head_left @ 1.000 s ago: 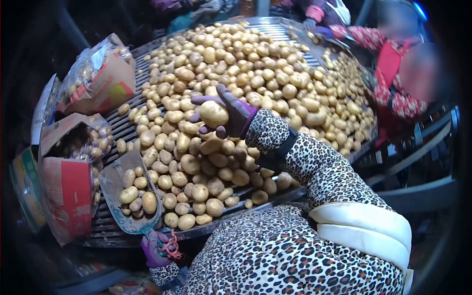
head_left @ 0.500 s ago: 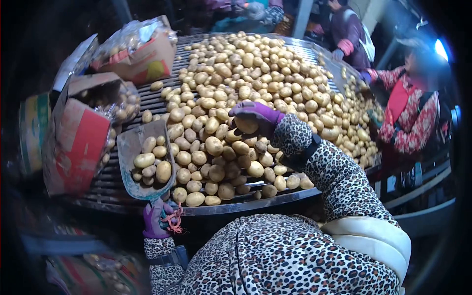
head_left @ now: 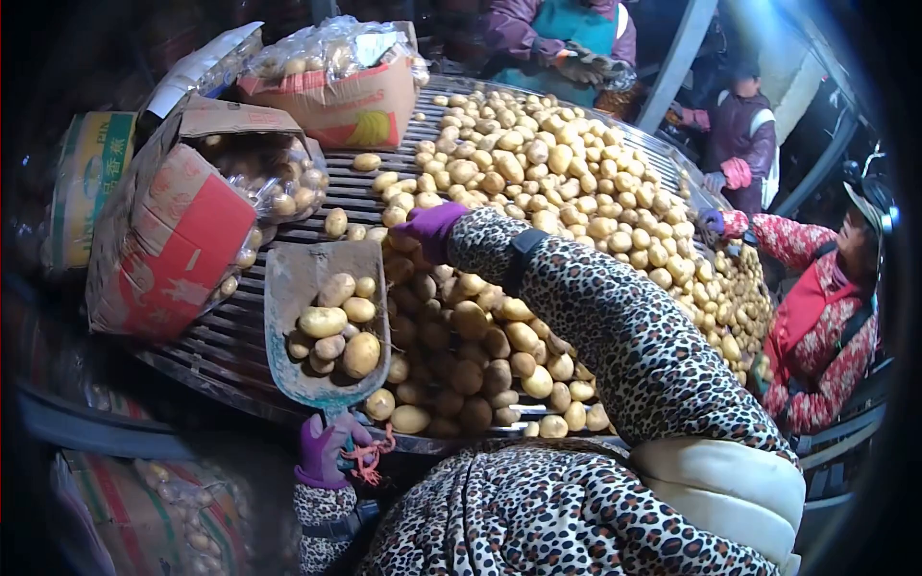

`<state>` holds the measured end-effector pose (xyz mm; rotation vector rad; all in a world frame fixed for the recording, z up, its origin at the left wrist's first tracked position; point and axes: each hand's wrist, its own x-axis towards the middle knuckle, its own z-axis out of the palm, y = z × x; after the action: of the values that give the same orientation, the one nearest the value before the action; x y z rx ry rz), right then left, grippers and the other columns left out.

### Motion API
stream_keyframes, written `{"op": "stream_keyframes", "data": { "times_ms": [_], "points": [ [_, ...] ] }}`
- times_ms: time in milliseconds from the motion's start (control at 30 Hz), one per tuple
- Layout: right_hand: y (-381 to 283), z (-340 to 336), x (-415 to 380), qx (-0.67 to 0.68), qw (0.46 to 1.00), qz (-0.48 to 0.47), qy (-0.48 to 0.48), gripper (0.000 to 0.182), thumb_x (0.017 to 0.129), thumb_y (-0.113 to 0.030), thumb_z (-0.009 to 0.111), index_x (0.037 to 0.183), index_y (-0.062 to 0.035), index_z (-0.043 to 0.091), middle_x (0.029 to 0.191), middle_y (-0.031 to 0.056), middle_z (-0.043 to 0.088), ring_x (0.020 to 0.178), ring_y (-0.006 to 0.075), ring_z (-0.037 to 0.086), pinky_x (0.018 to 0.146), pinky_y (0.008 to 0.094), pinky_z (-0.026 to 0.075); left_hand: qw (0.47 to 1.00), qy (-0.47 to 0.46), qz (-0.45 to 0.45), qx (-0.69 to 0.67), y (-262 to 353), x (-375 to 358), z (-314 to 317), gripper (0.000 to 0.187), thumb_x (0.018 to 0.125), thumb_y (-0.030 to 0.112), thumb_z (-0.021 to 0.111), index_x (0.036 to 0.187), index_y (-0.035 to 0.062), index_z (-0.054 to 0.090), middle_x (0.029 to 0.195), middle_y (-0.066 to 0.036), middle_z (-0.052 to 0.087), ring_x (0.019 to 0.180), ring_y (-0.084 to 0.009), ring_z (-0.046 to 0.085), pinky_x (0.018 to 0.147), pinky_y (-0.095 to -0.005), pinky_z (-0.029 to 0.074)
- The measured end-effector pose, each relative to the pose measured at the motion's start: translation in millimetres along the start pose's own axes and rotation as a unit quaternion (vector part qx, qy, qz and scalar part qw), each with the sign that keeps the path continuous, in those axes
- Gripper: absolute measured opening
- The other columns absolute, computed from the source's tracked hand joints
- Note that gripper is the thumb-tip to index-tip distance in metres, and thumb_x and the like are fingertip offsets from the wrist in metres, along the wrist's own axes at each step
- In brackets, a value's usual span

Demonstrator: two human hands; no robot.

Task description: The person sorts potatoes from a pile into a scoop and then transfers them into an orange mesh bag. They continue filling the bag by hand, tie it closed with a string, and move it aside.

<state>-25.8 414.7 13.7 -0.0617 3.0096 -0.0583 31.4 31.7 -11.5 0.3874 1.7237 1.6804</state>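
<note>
A metal scoop point(head_left: 288, 269) with a worn greenish rim lies on the slatted table, several potatoes point(head_left: 361, 355) inside it. My left hand point(head_left: 322, 451), in a purple glove, is closed around its handle, where frayed pink string point(head_left: 373, 456) is tied. My right hand point(head_left: 429, 230), also purple-gloved, is just right of the scoop's far end, over the left edge of a large potato heap point(head_left: 576, 182). Its fingers curve down around a potato point(head_left: 401, 242), mostly covered by the hand. My leopard-print sleeve hides part of the heap.
Open cartons with bagged potatoes point(head_left: 178, 240) point(head_left: 327, 101) stand on the table's left, a green-yellow box point(head_left: 91, 187) beyond. Co-workers stand at the far side point(head_left: 567, 48) and right point(head_left: 816, 298). Another potato carton point(head_left: 125, 509) is low at left. The metal rim point(head_left: 423, 444) runs before me.
My right hand has moved left across the heap toward the scoop, with the potato. My left hand keeps its hold on the scoop. The view has shifted.
</note>
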Motion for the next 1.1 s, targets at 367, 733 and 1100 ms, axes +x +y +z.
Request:
{"op": "stream_keyframes", "data": {
  "times_ms": [367, 733, 1100],
  "points": [
    [36, 14, 27, 0.302, 0.948, 0.048, -0.095, 0.062, 0.071, -0.012, 0.070, 0.129, -0.0196, 0.050, 0.111, 0.0119, 0.060, 0.095, 0.0268, 0.063, 0.077, 0.0439, 0.054, 0.999, 0.032, -0.032, -0.004, 4, -4, 5, 0.038, 0.087, 0.031, 0.056, 0.065, 0.0002, 0.056, 0.060, -0.008, 0.060, 0.052, -0.0155, 0.057, 0.053, -0.0276, 0.047],
    [-46, -7, -255, 0.887, 0.437, -0.062, 0.134, 0.070, 0.087, -0.033, 0.060, 0.146, -0.0131, 0.026, 0.121, 0.0141, 0.055, 0.092, 0.0261, 0.063, 0.070, 0.0394, 0.057, 0.995, -0.016, -0.014, -0.095, -15, -1, 4, 0.029, 0.094, 0.029, 0.049, 0.080, 0.0040, 0.048, 0.065, -0.007, 0.050, 0.050, -0.0182, 0.053, 0.041, -0.0274, 0.045],
    [-58, 176, -476, 0.497, 0.709, 0.120, 0.485, 0.062, 0.082, -0.029, 0.066, 0.134, -0.0060, 0.042, 0.121, 0.0121, 0.055, 0.095, 0.0234, 0.060, 0.087, 0.0381, 0.050, 0.981, 0.112, -0.136, -0.087, -19, -2, -8, 0.027, 0.098, 0.031, 0.041, 0.115, 0.0154, 0.055, 0.082, 0.002, 0.053, 0.068, -0.0118, 0.053, 0.066, -0.0238, 0.048]
  ]
}}
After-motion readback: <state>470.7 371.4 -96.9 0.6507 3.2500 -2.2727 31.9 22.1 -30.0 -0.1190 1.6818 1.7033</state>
